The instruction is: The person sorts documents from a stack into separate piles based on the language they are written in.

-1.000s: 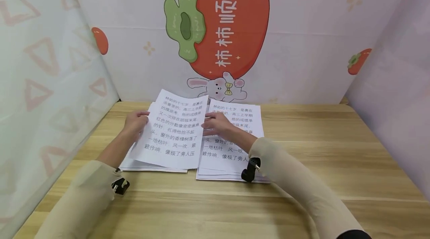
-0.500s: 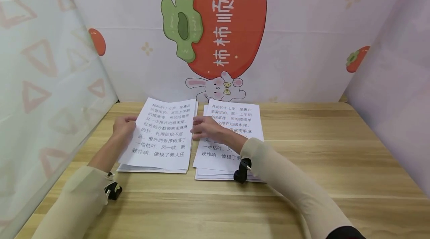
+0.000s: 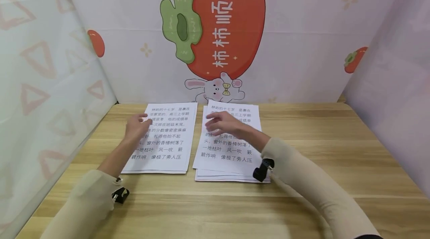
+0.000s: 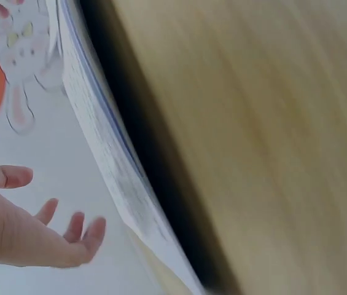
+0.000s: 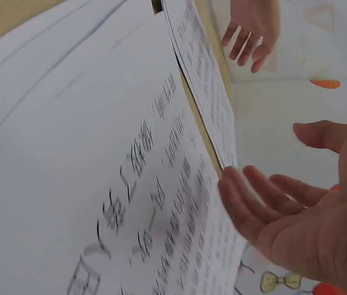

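Observation:
Two stacks of printed paper sheets lie side by side on the table. Above the left edge of the left stack (image 3: 171,149) is my left hand (image 3: 137,127), its fingers loosely bent with nothing between them. In the left wrist view that hand (image 4: 44,224) appears apart from the sheets, thumb and fingers spread. My right hand (image 3: 225,124) hovers over the upper left of the right stack (image 3: 228,160), covering some of its text. The right wrist view shows the right hand (image 5: 308,215) with relaxed fingers, holding nothing.
The wooden table (image 3: 215,209) runs to a fabric backdrop (image 3: 302,63) printed with a large red fruit (image 3: 231,18) and a rabbit (image 3: 216,87). Fabric walls stand at both sides. A small black camera sits on each wrist.
The sheet held up between both hands has come down onto the left stack, and both hands have let go of it. My right hand has moved right, over the right stack.

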`<state>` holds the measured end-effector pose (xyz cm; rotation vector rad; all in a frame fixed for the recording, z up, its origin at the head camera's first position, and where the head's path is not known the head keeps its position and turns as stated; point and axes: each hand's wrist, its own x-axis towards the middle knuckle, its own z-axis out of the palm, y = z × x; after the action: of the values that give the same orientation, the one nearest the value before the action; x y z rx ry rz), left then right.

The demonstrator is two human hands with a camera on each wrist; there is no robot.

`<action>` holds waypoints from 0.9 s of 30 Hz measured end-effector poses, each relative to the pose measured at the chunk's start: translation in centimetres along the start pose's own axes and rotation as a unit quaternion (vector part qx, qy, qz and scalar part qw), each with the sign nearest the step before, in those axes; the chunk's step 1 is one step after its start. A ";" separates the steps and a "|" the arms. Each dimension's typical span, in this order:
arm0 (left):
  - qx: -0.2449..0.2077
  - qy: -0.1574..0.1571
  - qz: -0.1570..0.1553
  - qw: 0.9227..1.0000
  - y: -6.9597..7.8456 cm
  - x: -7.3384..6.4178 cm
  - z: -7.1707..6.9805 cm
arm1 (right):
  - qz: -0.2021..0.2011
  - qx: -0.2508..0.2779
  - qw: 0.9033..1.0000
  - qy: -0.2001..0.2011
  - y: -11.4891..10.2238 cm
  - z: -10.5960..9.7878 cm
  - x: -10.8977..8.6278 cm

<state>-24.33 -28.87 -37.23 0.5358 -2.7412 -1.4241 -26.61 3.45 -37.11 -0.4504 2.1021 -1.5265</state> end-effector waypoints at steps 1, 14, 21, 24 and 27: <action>-0.005 -0.014 0.011 1.000 0.5 -0.3 0.6 | 0.003 -0.027 1.000 0.013 0.1 -0.8 -0.7; -0.093 -0.226 0.005 0.970 5.1 -1.8 8.5 | 0.105 -0.062 0.979 0.163 3.9 -9.2 -7.2; -0.124 -0.258 -0.029 0.958 6.0 -1.6 10.0 | 0.122 -0.045 0.979 0.157 4.7 -10.3 -8.0; -0.127 -0.256 -0.037 0.958 6.2 -1.7 10.3 | 0.121 -0.037 0.978 0.163 5.1 -10.7 -8.2; -0.132 -0.252 -0.043 0.958 6.2 -1.7 10.5 | 0.118 -0.022 0.979 0.165 5.4 -11.0 -8.5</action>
<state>-26.21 -16.76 -38.22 0.3139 -2.8214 -2.1710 -25.79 18.32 -37.81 0.0471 2.3416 -1.4976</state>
